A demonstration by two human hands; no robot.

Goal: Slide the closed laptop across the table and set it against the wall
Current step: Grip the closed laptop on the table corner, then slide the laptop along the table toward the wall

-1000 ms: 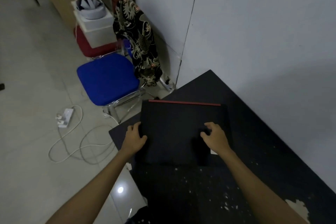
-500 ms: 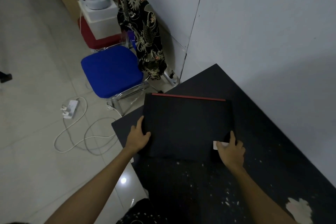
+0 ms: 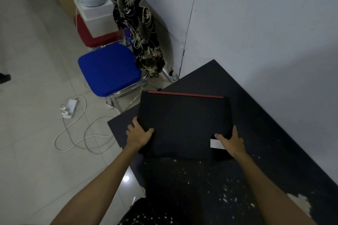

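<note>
One closed black laptop with a red back edge (image 3: 184, 124) is counted on the black bench (image 3: 274, 151), gripped by two hands: left (image 3: 139, 133), right (image 3: 232, 140). Beside the bench, two chairs are seen: one blue padded chair (image 3: 109, 71) and one red chair (image 3: 91, 36).

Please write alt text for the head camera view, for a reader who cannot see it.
Two bare hands, left hand and right hand, grip the sides of a closed black laptop on a black table, short of the white wall. A blue chair stands beyond.

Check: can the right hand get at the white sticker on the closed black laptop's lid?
Probably yes: the right hand already rests on the closed black laptop, thumb beside the white sticker, nothing between.
</note>
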